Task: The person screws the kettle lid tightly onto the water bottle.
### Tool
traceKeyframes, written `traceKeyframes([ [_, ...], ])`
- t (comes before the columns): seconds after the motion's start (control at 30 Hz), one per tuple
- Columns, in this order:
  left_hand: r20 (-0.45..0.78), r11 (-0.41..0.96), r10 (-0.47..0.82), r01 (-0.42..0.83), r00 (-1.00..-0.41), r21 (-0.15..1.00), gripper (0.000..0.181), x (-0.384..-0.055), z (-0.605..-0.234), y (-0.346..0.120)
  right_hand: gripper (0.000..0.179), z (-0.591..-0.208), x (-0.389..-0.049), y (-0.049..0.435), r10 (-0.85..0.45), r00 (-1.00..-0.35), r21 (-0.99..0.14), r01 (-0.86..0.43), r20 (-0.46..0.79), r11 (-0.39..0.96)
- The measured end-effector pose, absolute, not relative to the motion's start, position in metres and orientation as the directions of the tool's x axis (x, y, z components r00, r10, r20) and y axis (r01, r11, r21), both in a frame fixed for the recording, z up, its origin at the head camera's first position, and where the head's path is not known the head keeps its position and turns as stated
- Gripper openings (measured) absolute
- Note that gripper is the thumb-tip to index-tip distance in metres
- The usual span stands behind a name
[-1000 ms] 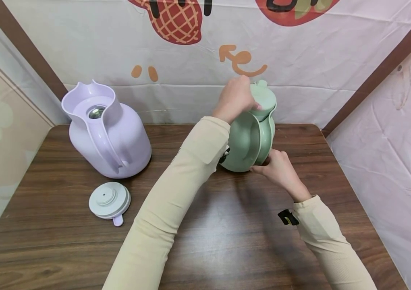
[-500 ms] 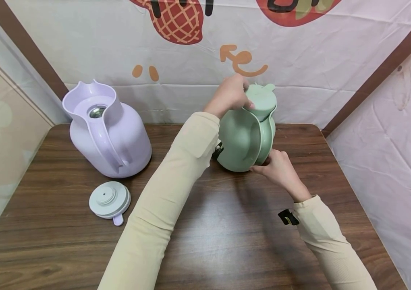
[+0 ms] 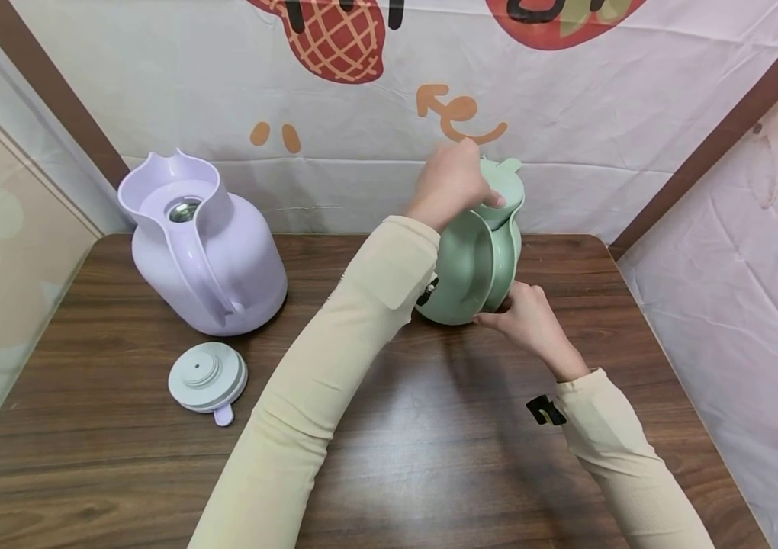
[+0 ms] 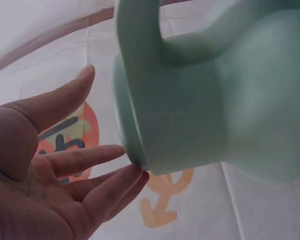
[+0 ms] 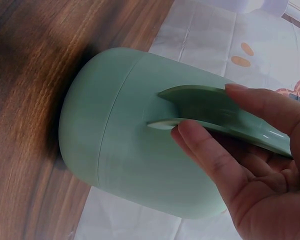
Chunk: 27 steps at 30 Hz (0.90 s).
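Green jug [image 3: 459,267] seemingly needed steadying: right grip [image 3: 532,322] pinched its handle [image 3: 503,263]; left grip [image 3: 449,185], spread wide, touched the lid [image 3: 506,185].

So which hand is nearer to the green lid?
The left. The left hand is up at the green lid, its fingers touching the edge; the right hand is lower down, pinching the handle of the green jug near its bottom end.

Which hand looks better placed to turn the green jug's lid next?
Probably the left hand: its fingers are at the lid, while the right hand pinches the handle, lower down.
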<state>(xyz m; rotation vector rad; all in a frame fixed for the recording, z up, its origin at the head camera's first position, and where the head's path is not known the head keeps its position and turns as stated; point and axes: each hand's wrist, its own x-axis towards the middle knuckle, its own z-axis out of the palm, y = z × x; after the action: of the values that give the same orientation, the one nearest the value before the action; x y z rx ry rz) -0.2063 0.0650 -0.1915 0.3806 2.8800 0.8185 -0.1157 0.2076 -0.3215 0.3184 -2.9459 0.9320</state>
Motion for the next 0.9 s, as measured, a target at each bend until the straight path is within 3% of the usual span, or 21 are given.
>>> traceKeyframes([
  [0.27, -0.045, 0.853, 0.219, 0.169, -0.975, 0.494, 0.042, -0.206, -0.198, 0.073, 0.022, -0.321, -0.116, 0.208, -0.185, -0.978, -0.564, -0.208, 0.098, 0.8],
  [0.5, -0.031, 0.841, 0.25, 0.201, -0.968, 0.502, 0.047, -0.213, -0.201, 0.068, 0.023, -0.322, -0.116, 0.208, -0.183, -0.977, -0.559, -0.212, 0.107, 0.801],
  [0.63, -0.015, 0.811, 0.287, 0.235, -0.958, 0.535, 0.034, -0.218, -0.202, 0.062, 0.024, -0.321, -0.116, 0.208, -0.181, -0.977, -0.552, -0.211, 0.108, 0.807],
  [0.8, -0.025, 0.778, 0.318, 0.247, -0.948, 0.577, 0.041, -0.222, -0.203, 0.057, 0.024, -0.321, -0.116, 0.208, -0.178, -0.979, -0.558, -0.204, 0.101, 0.804],
  [0.9, -0.04, 0.767, 0.33, 0.243, -0.943, 0.593, 0.034, -0.223, -0.202, 0.055, 0.025, -0.322, -0.116, 0.208, -0.179, -0.978, -0.559, -0.206, 0.103, 0.803],
])
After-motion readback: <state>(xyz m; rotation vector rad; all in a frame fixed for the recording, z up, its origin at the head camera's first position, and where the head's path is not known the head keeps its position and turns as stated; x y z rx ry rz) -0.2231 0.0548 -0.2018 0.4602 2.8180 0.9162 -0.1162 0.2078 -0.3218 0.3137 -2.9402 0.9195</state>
